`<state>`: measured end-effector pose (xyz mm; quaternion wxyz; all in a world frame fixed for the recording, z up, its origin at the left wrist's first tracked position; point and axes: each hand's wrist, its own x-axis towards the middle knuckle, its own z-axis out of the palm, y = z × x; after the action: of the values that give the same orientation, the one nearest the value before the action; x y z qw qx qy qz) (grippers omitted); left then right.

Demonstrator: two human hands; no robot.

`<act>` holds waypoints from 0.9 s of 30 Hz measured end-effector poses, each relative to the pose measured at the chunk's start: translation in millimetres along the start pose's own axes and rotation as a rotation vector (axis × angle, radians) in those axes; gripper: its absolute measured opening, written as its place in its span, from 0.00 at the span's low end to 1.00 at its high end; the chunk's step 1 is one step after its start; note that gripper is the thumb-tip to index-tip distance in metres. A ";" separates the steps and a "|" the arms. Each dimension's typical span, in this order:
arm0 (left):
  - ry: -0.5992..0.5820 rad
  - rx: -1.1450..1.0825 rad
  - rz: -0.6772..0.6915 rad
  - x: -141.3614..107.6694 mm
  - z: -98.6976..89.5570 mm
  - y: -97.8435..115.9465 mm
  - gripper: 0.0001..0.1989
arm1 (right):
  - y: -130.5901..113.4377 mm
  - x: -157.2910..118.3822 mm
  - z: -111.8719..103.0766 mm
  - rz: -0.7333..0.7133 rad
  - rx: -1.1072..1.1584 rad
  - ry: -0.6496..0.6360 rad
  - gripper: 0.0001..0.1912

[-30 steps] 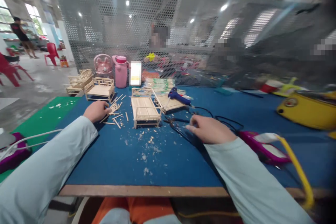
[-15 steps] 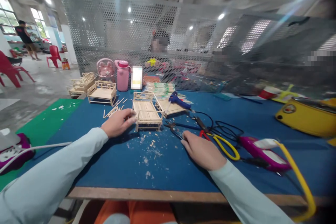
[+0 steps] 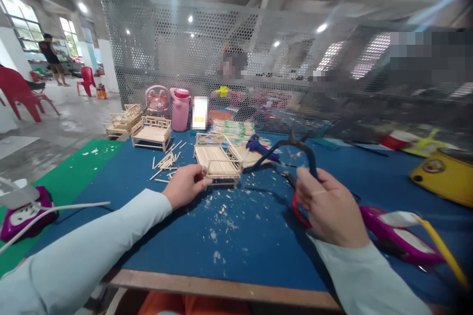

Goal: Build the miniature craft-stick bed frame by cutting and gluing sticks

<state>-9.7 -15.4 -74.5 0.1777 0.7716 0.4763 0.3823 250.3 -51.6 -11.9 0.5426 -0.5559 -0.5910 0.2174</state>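
My left hand (image 3: 186,184) pinches the near left corner of a miniature bed (image 3: 218,160) made of thin wooden sticks, which stands on the blue tabletop. Raised above the table, my right hand (image 3: 330,204) is closed round one dark handle of a pair of pliers (image 3: 295,142). The pliers' other handle spreads away to the left, and motion blurs their jaws. Behind the bed, a blue glue gun (image 3: 258,146) lies over another stick piece (image 3: 246,156). Loose cut sticks (image 3: 168,160) are scattered left of the bed. A red loop (image 3: 300,211) shows beside my right hand, its kind unclear.
Finished stick benches (image 3: 151,133) stand at the back left, near a pink bottle (image 3: 180,110) and a lit phone (image 3: 200,113). A purple power strip (image 3: 401,238) lies right, a yellow container (image 3: 443,174) beyond it. Behind the perforated screen (image 3: 155,39) sits a person.
My right hand has lifted the pliers off the table, and their handles have swung apart. My left hand has closed in on the bed's corner. The whole view has shifted slightly.
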 end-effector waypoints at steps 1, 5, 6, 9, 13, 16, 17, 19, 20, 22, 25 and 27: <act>0.001 0.002 0.002 0.3 1.6 0.2 0.07 | -6.1 3.4 2.1 0.037 0.151 0.008 0.19; 0.060 0.007 -0.008 -3.4 2.9 -0.4 0.16 | -29.6 18.3 15.1 0.052 0.403 -0.016 0.18; 0.120 -0.005 0.004 -5.9 2.0 0.5 0.20 | -32.9 21.2 18.5 0.025 0.403 -0.042 0.17; 0.348 -0.130 0.127 -17.2 -1.1 10.0 0.18 | -33.1 23.0 27.3 -0.031 0.324 -0.191 0.17; 0.300 -0.398 0.141 -34.3 -1.0 37.3 0.19 | -20.9 7.9 37.3 -0.081 0.133 -0.416 0.21; 0.085 -0.433 0.060 -40.3 1.1 53.3 0.14 | -15.9 -9.5 44.6 -0.172 0.099 -0.460 0.19; 0.094 -0.414 0.032 -40.6 1.7 55.7 0.14 | -16.0 -14.4 46.6 -0.174 0.140 -0.465 0.19; 0.155 -0.387 -0.013 -40.1 2.9 56.5 0.17 | -18.7 -20.9 49.1 -0.111 0.313 -0.521 0.24; 0.178 -0.397 -0.029 -39.8 3.7 55.4 0.17 | -20.6 -21.9 49.5 -0.055 0.420 -0.568 0.29; 0.191 -0.462 -0.052 -40.2 5.5 52.3 0.18 | -24.1 -18.8 47.9 0.059 0.593 -0.616 0.37; 0.124 -0.537 -0.048 -43.7 7.7 49.3 0.20 | -23.2 -3.4 40.6 0.130 0.648 -0.452 0.34; 0.057 -0.539 -0.029 -46.6 8.2 49.5 0.21 | -18.0 7.9 34.1 0.085 0.641 -0.266 0.25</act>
<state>14.4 -79.1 -67.8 0.3687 0.6784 0.3734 0.5143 214.2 -38.0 -4.1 0.5984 -0.3483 -0.5344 0.4848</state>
